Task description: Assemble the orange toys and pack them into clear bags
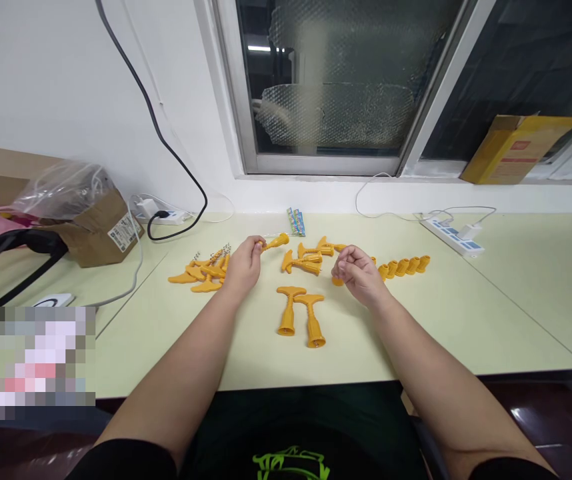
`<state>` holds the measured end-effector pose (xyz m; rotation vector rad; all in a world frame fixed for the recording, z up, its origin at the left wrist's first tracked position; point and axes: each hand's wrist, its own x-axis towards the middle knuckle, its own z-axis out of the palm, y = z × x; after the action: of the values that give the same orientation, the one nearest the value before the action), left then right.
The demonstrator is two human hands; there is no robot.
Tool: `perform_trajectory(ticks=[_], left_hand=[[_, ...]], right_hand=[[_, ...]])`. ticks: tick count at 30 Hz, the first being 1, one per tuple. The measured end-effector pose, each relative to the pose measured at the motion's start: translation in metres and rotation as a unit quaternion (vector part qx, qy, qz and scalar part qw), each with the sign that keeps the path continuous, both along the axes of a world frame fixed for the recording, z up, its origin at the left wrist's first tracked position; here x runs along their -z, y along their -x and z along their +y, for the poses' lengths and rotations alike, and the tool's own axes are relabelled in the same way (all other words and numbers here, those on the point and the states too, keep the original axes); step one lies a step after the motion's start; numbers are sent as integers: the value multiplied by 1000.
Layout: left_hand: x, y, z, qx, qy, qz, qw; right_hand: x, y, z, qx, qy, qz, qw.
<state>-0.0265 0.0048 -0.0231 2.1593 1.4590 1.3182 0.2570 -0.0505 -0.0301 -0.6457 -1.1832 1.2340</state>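
Note:
My left hand [245, 263] is closed around a yellow T-handle corkscrew [279, 241], its flared sleeve end pointing right. My right hand [362, 275] has its fingers curled in; whether something is between them is hidden. A yellow round piece [337, 281] shows just under those fingers. Two corkscrews with sleeves on, one a sleeved corkscrew [287, 312] and beside it another corkscrew [312, 321], lie in front of me. Between my hands is a cluster of sleeved corkscrews [309, 262]. Left of my left hand lies a pile of T-handles [200, 275] with bare metal spirals.
A row of yellow sleeves [403, 267] runs right of my right hand. Small blue-green packets [296, 222] lie near the wall. A power strip [453, 235] is at the back right. An open cardboard box [93, 230] and a black cable [166, 143] are on the left.

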Motion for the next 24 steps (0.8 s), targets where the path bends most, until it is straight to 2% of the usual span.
perform_trajectory(ticks=[3,5,7,12,15,18,20,22,24], left_hand=[[-2,-6,-3,49,13,-166,985],[-2,-11,-5,108,53,-269,956],[-3,-16,-9,160,88,-331,926],[-5,-28,-21,231,151,-353,894],[-4,-33,-26,273,190,-348,876],[-2,-33,-26,304,217,-354,857],[-2,-30,-25,309,203,-340,865],[-4,-26,-25,308,156,-289,893],[-7,-23,-28,302,93,-199,928]], right_hand=[[1,-1,0,22,-33,-38,998],[0,0,-2,32,-66,-83,994],[-1,1,-5,25,-95,-124,987],[-2,9,-13,-30,-100,-170,980],[0,13,-15,-61,-65,-185,979],[1,16,-15,-56,-1,-188,981],[0,16,-12,-53,58,-160,984],[-1,13,-8,-49,122,-111,985],[-3,10,-5,-43,177,-62,981]])
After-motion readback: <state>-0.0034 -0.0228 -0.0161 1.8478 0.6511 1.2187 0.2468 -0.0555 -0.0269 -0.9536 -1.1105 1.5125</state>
